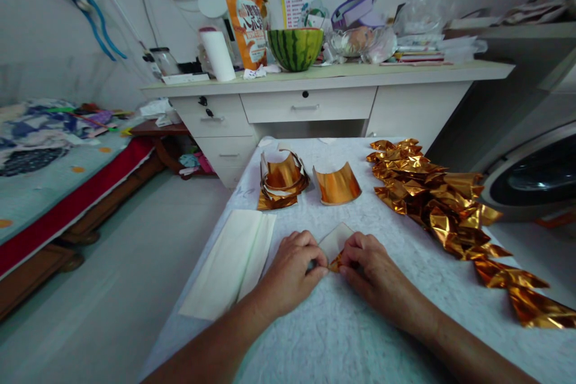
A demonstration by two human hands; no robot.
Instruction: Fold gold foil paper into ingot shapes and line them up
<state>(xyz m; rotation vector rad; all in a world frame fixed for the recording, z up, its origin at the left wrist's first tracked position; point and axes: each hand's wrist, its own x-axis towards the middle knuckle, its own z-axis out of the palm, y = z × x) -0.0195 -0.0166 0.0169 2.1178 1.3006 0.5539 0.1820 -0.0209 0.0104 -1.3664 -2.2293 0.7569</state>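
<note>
Between my two hands a sheet of gold foil paper point(336, 241) lies on the cloth, its pale back up and one near edge turned over to show gold. My left hand point(300, 261) pinches its left side, and my right hand point(365, 261) pinches the right side at the gold fold. Beyond them rests a curled gold sheet point(338, 185), with a stack of curled gold sheets and loose bands point(282, 180) to its left. Folded gold foil pieces point(432, 198) form a long heap on the right.
Pale folded sheets point(229, 261) lie left of my left arm on the cloth-covered table point(288, 342). A white desk point(310, 102) stands behind, bearing a cut watermelon point(296, 48) and an orange pouch point(247, 27). A bed point(67, 174) is at left, a washing machine point(535, 150) at right.
</note>
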